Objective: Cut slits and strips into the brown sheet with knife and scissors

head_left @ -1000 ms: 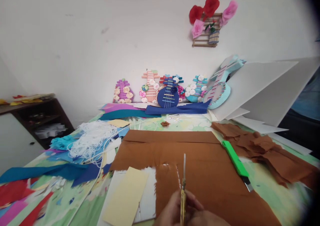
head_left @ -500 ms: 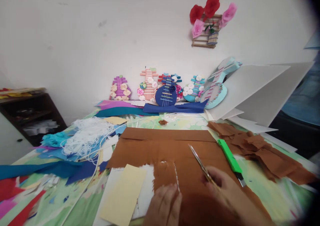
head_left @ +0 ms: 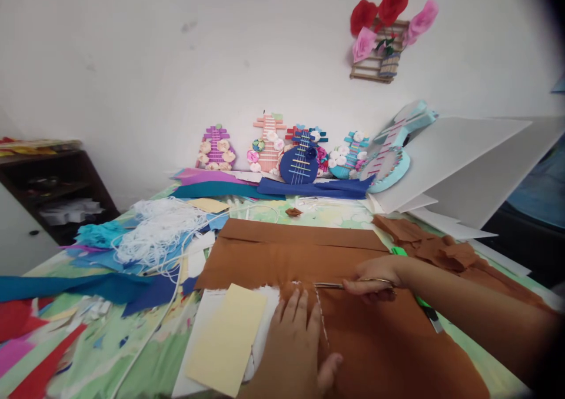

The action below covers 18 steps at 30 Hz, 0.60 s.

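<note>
Head view: right hand (head_left: 377, 275), gripping scissors (head_left: 330, 285), has reached the white slit (head_left: 322, 314); left hand (head_left: 291, 343) spreads on brown sheet (head_left: 379, 340).

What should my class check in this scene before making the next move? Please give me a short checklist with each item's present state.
1. Left hand flat over the brown sheet: ok, palm down with the fingers spread.
2. Scissors held in the right hand: ok.
3. Left fingertips well away from the scissors' tip: not ok, they lie close beside it.
4. Scissors fully shut: cannot tell, they look too thin from this angle.
5. Green cutter with its blade covered: not ok, the blade shows near the right forearm.
</note>
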Each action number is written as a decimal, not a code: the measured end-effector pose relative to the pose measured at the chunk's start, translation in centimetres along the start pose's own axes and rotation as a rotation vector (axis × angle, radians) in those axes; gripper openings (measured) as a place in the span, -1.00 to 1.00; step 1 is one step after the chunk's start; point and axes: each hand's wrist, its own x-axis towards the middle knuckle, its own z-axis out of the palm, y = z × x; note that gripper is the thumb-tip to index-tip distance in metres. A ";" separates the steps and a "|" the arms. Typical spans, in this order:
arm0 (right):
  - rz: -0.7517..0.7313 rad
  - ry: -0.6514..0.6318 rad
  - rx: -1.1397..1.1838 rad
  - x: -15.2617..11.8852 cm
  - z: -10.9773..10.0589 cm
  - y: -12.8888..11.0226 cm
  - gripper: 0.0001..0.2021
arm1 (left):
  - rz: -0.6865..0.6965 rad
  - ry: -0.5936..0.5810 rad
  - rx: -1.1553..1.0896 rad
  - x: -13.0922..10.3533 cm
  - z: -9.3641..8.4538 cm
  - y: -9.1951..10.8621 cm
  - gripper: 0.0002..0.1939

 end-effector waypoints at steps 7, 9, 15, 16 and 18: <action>0.012 -0.058 0.011 1.0 -0.8 1.1 -0.35 | -0.047 -0.210 -0.131 0.2 -0.4 -0.1 -0.34; -0.018 -0.058 0.027 1.2 -0.9 1.4 -0.37 | -0.052 -0.221 -0.136 0.1 -0.5 -0.2 -0.32; -0.058 -0.035 0.055 1.7 -1.2 2.0 -0.38 | 0.024 -0.267 -0.162 0.4 -0.5 -0.6 -0.29; -0.059 -0.036 0.060 1.8 -1.2 2.1 -0.39 | 0.033 -0.271 -0.166 0.4 -0.5 -0.7 -0.30; -0.054 -0.033 0.068 2.0 -1.3 2.2 -0.42 | 0.030 -0.264 -0.170 0.5 -0.2 -0.8 -0.29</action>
